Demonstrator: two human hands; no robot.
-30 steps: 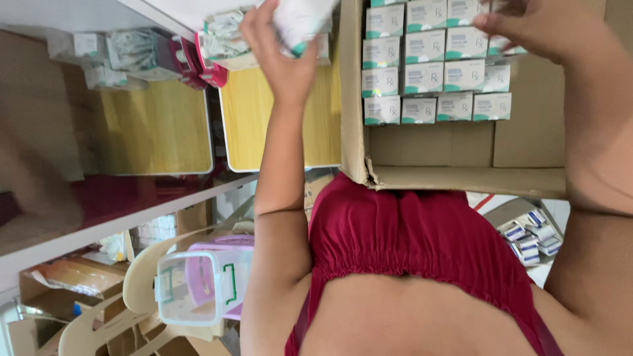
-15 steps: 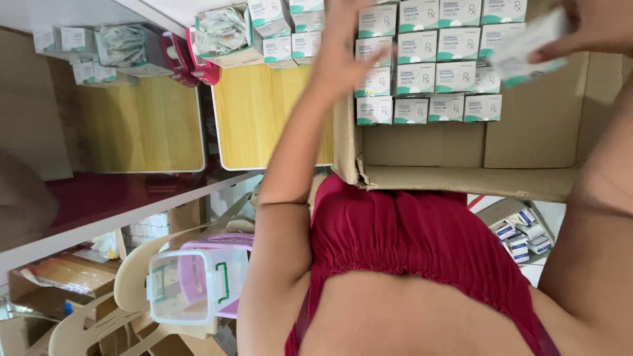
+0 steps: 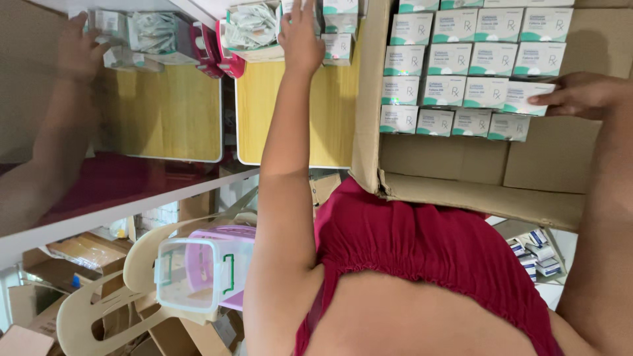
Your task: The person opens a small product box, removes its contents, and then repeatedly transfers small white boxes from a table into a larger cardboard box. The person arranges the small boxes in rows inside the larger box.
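The right hand [image 3: 580,94] lies flat with its fingers extended and close together, fingertips pressing the end of a white-and-teal carton [image 3: 533,96] in the third row of packed cartons; it pinches nothing, only touches. The left hand [image 3: 300,36] reaches up to the stack of similar cartons [image 3: 337,29] on the yellow table [image 3: 290,112], fingers spread loosely over their fronts; whether it has actually closed on one cannot be told.

The touched carton sits inside the large cardboard box [image 3: 475,191], at the right end of its row, with its long axis running left to right across the picture and its printed face turned up toward the camera. It is tilted slightly out of line with its neighbours. The rows of cartons [image 3: 461,59] around it lie the same way, packed edge to edge, and fill the far part of the box, with bare cardboard left along the near wall.

At far left another person's hand [image 3: 78,49] rests on small boxes [image 3: 112,29] on a second table. Below, a clear plastic container [image 3: 194,273] with green latches sits on a beige plastic chair [image 3: 105,310].
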